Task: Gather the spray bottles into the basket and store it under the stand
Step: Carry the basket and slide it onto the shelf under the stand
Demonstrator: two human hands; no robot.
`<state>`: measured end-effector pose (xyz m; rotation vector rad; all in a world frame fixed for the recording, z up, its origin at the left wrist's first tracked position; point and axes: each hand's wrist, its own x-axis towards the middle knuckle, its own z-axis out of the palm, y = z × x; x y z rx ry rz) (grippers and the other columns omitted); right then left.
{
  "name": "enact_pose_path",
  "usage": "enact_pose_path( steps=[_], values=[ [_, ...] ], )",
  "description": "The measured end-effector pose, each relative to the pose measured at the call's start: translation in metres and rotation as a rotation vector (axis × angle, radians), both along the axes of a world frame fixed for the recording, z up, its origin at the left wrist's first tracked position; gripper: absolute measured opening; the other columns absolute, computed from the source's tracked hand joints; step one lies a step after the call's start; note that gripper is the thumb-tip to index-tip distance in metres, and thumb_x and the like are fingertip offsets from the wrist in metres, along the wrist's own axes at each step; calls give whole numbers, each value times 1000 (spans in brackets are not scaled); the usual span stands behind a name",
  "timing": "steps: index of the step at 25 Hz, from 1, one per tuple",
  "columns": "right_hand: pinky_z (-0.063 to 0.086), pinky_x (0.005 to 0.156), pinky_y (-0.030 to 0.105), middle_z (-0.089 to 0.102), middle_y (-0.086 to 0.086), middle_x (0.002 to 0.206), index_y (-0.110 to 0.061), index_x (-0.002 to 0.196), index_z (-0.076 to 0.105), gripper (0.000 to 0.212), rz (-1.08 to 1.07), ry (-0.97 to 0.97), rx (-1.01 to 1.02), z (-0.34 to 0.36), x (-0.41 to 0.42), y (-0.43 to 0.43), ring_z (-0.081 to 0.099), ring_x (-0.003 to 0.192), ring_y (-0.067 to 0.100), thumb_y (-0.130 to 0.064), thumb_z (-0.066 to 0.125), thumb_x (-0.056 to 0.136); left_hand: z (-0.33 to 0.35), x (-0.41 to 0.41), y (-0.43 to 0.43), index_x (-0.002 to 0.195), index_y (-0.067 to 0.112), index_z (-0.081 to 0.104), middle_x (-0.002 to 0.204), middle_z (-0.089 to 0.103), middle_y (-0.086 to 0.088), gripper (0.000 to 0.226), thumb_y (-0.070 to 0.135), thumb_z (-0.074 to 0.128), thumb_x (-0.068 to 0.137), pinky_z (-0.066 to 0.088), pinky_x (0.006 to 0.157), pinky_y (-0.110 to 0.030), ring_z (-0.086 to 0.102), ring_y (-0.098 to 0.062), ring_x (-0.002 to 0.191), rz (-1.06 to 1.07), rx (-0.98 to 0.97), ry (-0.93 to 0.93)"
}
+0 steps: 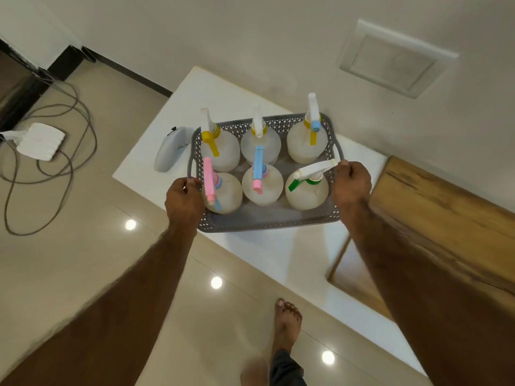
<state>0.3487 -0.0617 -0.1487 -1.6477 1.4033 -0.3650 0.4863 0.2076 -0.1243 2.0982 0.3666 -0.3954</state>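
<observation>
Both hands [185, 197] [351, 182] clench handles of basket [267, 218], long axis crosswise, bottles [262, 188] upright.

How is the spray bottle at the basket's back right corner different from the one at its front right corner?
The back right bottle has a yellow collar and a blue nozzle tip; the front right bottle has a green collar and green trigger. The back one's white head points away toward the wall, the front one's lies sideways toward the right hand. Both have round, translucent bodies and stand upright in the grey basket.
</observation>
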Motion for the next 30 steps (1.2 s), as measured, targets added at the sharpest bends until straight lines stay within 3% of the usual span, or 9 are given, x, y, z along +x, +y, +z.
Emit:
enact_pose_path(
  steps=[8, 13, 19, 25, 30],
  values=[
    [41, 76, 28, 64, 7, 91, -1, 102, 70, 32, -72, -106, -92, 24, -65, 25, 58, 88, 20, -22, 46, 106, 22, -49, 17, 107, 1, 68, 114, 70, -27, 22, 16, 51, 106, 54, 99, -55, 65, -46, 112, -121, 48, -76],
    [40, 78, 28, 68, 9, 96, -3, 103, 70, 33, -171, -69, -111, 48, -136, 45, 58, 90, 22, -25, 47, 106, 48, -95, 24, 107, 7, 71, 112, 74, -21, 26, 22, 50, 105, 55, 98, -52, 65, -42, 109, -216, 62, -133],
    [44, 76, 34, 64, 8, 90, -5, 97, 68, 31, -323, -86, -109, 84, -248, 68, 56, 86, 21, -29, 50, 106, 73, -168, 17, 107, 11, 72, 112, 74, -19, 25, 23, 50, 105, 54, 98, -53, 66, -43, 108, -405, 40, -160],
    [54, 84, 44, 71, 14, 97, -3, 100, 68, 32, -536, -92, -81, 108, -363, 72, 60, 87, 24, -31, 52, 104, 90, -249, -21, 107, 12, 71, 111, 74, -16, 29, 25, 45, 107, 52, 95, -49, 65, -41, 106, -591, 30, -175],
    [52, 87, 42, 67, 9, 93, -5, 97, 68, 27, -708, -75, -90, 118, -470, 66, 59, 89, 24, -26, 52, 103, 94, -332, -65, 107, 11, 69, 104, 74, -11, 31, 29, 45, 108, 45, 81, -38, 66, -39, 101, -747, 15, -204]
  ],
)
